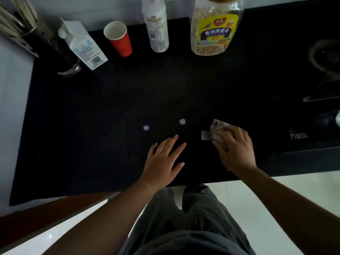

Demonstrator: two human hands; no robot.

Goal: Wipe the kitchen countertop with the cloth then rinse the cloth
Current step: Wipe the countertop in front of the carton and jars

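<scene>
The black countertop (103, 115) fills most of the view. Two small white drops lie on it near the front, one (146, 127) to the left and one (182, 121) to the right. My right hand (236, 149) presses a crumpled pale cloth (217, 128) flat on the counter, just right of the drops. My left hand (163, 161) rests flat on the counter with fingers spread, holding nothing, just below the drops.
Along the back stand a utensil holder (60, 57), a white carton (82, 45), a red paper cup (119, 38), a white bottle (157, 24) and a large oat jar (215, 26). A gas hob (323, 70) sits on the right. The counter's front edge lies below my hands.
</scene>
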